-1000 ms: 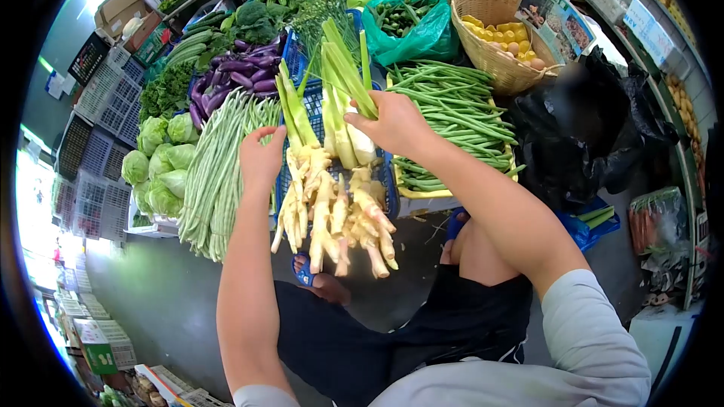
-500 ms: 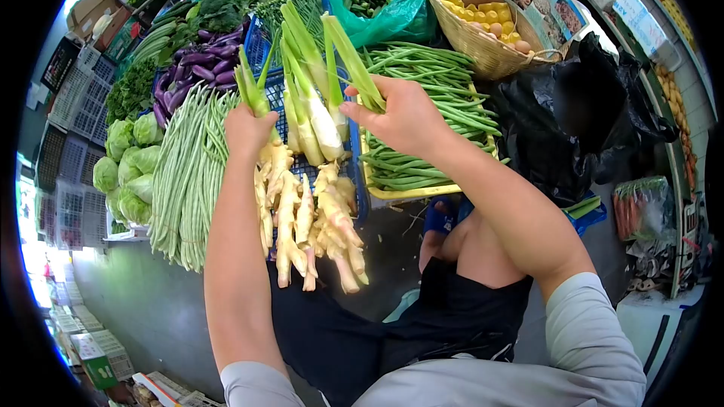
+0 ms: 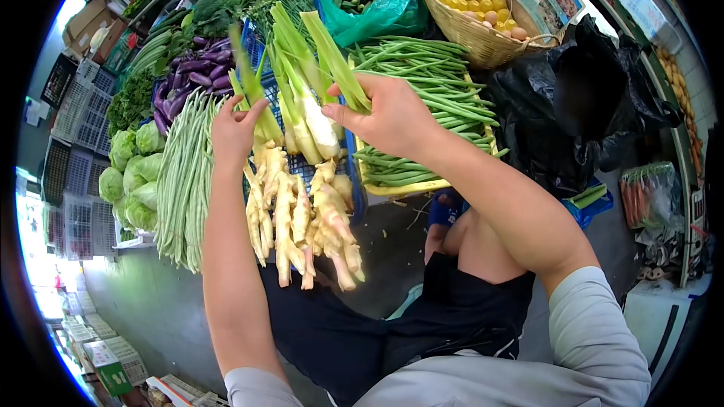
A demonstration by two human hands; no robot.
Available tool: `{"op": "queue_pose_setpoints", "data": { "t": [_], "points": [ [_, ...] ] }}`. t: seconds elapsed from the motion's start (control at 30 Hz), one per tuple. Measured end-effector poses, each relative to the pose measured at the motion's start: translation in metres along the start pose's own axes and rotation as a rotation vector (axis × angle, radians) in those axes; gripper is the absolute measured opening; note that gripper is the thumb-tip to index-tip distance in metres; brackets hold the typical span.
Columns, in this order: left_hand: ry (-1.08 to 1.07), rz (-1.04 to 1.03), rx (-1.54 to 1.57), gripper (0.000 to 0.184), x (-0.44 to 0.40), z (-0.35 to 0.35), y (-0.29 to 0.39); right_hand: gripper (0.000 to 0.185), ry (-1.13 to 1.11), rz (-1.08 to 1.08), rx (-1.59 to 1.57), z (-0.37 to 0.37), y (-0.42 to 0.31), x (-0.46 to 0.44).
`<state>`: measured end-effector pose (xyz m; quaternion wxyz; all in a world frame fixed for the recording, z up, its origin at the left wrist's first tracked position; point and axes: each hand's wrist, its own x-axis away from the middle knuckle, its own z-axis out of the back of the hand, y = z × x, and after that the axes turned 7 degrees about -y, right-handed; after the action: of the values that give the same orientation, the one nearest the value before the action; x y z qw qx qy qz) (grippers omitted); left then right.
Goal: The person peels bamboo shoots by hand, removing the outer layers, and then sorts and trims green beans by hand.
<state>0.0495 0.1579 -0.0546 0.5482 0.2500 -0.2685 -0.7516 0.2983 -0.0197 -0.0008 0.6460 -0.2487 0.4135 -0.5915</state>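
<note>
My right hand (image 3: 388, 113) is closed on a water bamboo shoot (image 3: 338, 64), its green, cut leaf end pointing up and left. Beside it, more pale-based water bamboo shoots (image 3: 309, 117) lie over the blue crate (image 3: 357, 194). My left hand (image 3: 240, 130) has thumb and forefinger apart, next to another green shoot (image 3: 260, 102) that leans at the crate's left and is blurred at its top. Below both hands, knobbly ginger (image 3: 286, 218) hangs over the crate's near edge.
Green beans (image 3: 430, 98) fill a yellow tray on the right. Long beans (image 3: 187, 181), cabbages (image 3: 136, 177) and eggplants (image 3: 197, 71) lie left. Behind are a green bag (image 3: 388, 19) and an egg basket (image 3: 460, 26). A black plastic bag (image 3: 535, 128) stands right.
My left hand has loosened from the green shoot, its fingers parting and shifting slightly left. My right hand keeps its shoot, a little further left in view. The whole view has shifted slightly.
</note>
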Motion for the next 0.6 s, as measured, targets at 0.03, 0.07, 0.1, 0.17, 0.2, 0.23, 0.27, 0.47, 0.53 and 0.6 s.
{"op": "queue_pose_setpoints", "data": {
  "t": [0.03,0.07,0.1,0.17,0.2,0.23,0.27,0.47,0.53,0.6],
  "points": [
    [0.046,0.078,-0.035,0.055,-0.003,-0.001,0.0,0.037,-0.011,-0.015,-0.005,-0.001,-0.001,0.001],
    [0.047,0.077,-0.034,0.055,-0.008,-0.002,-0.006,0.037,-0.022,-0.03,-0.011,-0.002,-0.002,0.002],
    [0.111,0.136,-0.047,0.052,-0.018,-0.003,-0.023,0.037,-0.021,-0.028,-0.008,-0.002,-0.002,0.004],
    [0.177,0.165,-0.057,0.044,-0.025,-0.005,-0.046,0.041,-0.055,-0.056,-0.047,-0.001,-0.003,0.006],
    [0.181,0.165,-0.054,0.044,-0.026,-0.006,-0.05,0.041,-0.056,-0.053,-0.044,0.001,-0.003,0.007],
    [0.164,0.116,-0.074,0.043,-0.027,-0.007,-0.054,0.041,-0.071,-0.087,-0.06,0.003,-0.005,0.007],
    [0.147,0.07,-0.095,0.043,-0.027,-0.007,-0.059,0.04,-0.089,-0.123,-0.077,0.004,-0.006,0.008],
    [-0.012,0.151,-0.147,0.052,-0.03,-0.014,-0.06,0.039,-0.078,-0.078,-0.071,0.0,0.001,0.005],
    [0.097,-0.183,-0.138,0.046,-0.031,-0.017,-0.065,0.04,-0.084,-0.073,-0.097,-0.004,-0.001,0.006],
    [0.095,-0.182,-0.123,0.044,-0.028,-0.023,-0.058,0.041,-0.091,-0.07,-0.126,-0.007,-0.003,0.007]
  ]
}}
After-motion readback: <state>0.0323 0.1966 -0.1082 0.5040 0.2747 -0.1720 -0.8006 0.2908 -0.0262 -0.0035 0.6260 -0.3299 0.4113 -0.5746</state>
